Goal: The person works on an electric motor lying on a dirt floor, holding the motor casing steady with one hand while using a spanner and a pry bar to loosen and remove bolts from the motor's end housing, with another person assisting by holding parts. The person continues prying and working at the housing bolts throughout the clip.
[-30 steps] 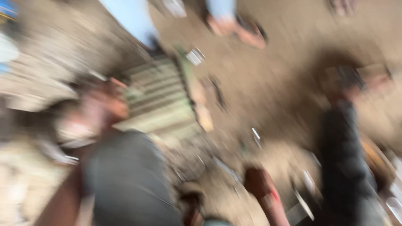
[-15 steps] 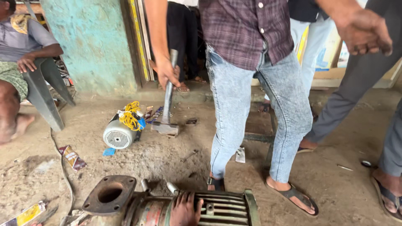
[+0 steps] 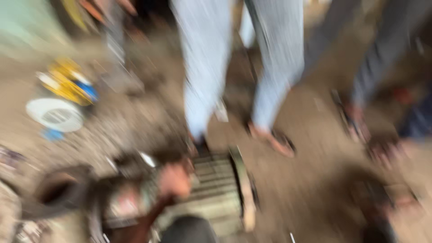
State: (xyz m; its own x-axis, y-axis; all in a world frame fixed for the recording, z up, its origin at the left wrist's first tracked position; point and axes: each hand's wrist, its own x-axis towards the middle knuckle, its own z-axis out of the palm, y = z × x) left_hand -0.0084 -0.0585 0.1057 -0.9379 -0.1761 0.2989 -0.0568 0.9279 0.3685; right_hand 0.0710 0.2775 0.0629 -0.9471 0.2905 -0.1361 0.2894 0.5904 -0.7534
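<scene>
Down low, one hand [image 3: 174, 181] rests on top of the ribbed motor [image 3: 211, 193], which lies on the dirt floor [image 3: 315, 189] at the bottom of the view. Heavy blur hides the fingers, so I cannot tell whether this hand is spread or curled, nor for certain which hand it is; its arm runs down toward the bottom edge. No other hand of the wearer shows. At the motor's left end sits a dark round flange [image 3: 60, 191]. Just beyond the motor stands a person in pale jeans [image 3: 202, 81], with a sandalled foot [image 3: 274, 139] on the floor near the motor's right end. Farther left lie a white round fan cover [image 3: 55, 114] and, just behind it, a yellow bundle [image 3: 67, 81]. Another person's foot [image 3: 355, 126] stands well apart on the right.
</scene>
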